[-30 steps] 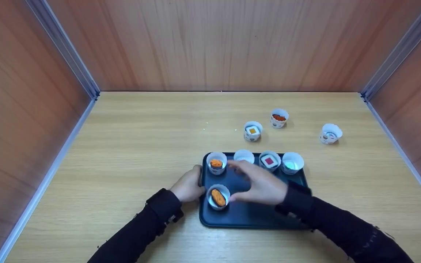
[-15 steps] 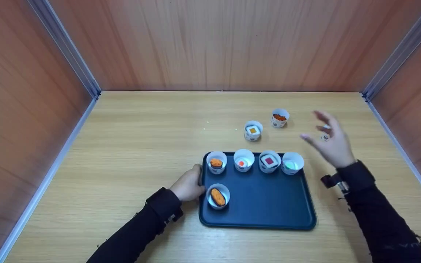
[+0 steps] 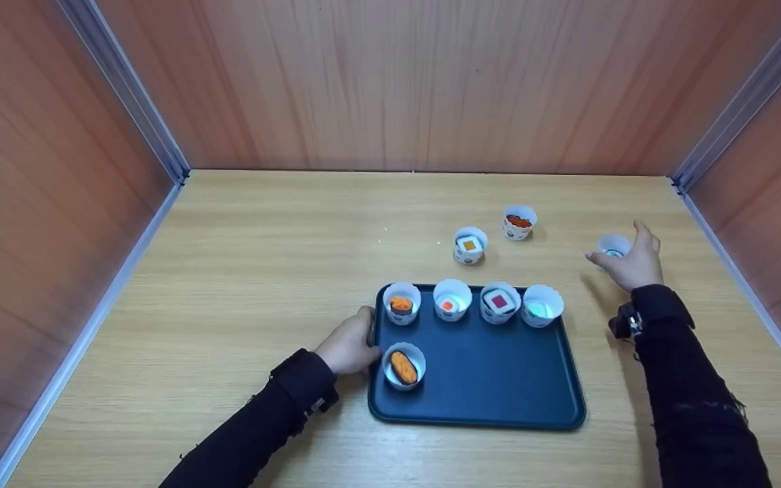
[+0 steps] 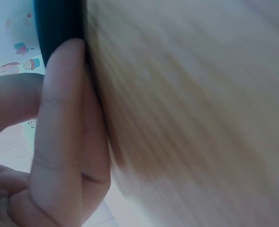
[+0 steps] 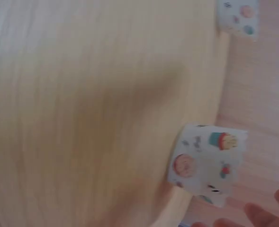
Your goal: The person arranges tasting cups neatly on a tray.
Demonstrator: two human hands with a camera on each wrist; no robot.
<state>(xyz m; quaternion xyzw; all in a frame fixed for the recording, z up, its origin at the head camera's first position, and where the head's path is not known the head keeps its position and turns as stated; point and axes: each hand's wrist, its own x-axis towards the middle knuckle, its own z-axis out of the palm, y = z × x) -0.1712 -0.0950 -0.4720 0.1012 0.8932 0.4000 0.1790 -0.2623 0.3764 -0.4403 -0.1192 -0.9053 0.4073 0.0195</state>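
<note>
My left hand (image 3: 348, 343) grips the left edge of a dark green tray (image 3: 492, 373), thumb beside the near-left cup; the left wrist view shows the fingers (image 4: 61, 132) against the tray's rim. My right hand (image 3: 634, 261) reaches to a white paper cup (image 3: 613, 244) at the right, with thumb and fingers spread about it. In the right wrist view a printed cup (image 5: 205, 163) stands just clear of the fingertips (image 5: 257, 215). On the tray, orange-topped sushi pieces sit in the far-left cup (image 3: 392, 318) and the near-left cup (image 3: 397, 385).
Along the tray's far side are also a cup with an orange-red piece (image 3: 451, 312), one with a red-centred white piece (image 3: 497, 317) and one with a pale green piece (image 3: 539, 318). Beyond the tray stand a yellow-centred-roll cup (image 3: 467, 257) and a red-topped-piece cup (image 3: 516, 232).
My right hand has left the tray, swung right, and come down beside the far-right cup. My left hand stays on the tray's edge.
</note>
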